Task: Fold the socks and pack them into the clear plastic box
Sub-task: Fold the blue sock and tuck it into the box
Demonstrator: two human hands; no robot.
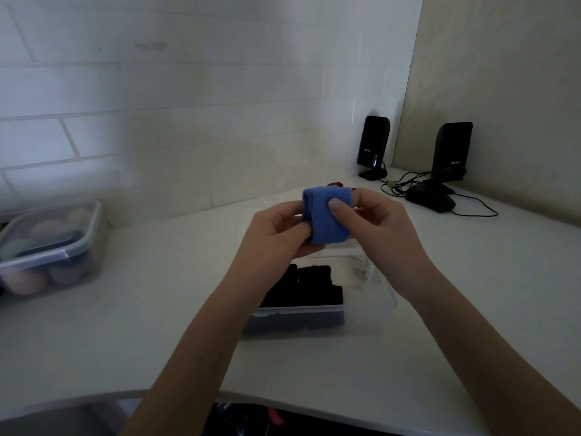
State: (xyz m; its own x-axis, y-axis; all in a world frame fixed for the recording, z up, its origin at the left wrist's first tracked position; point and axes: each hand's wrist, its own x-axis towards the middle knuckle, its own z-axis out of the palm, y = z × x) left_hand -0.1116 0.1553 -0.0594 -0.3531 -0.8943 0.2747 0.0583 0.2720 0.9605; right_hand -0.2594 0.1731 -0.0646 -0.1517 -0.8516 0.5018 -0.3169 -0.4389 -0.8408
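I see both hands, left hand (276, 234) and right hand (371, 225), pinching a folded blue sock (327, 215); below them, black socks (301, 286) already fill part of the clear plastic box (371, 305).

Each of the two black speakers, the left speaker (373, 146) and the right speaker (452, 152), carries a small pale brand mark low on its front, too blurred to read.

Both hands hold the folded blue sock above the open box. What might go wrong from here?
1. The blue sock is only pinched by the left hand and right hand; the fold may spring open on release.
2. Black socks fill the left of the clear plastic box; dropped there, it could sit proud instead of in the free right side.
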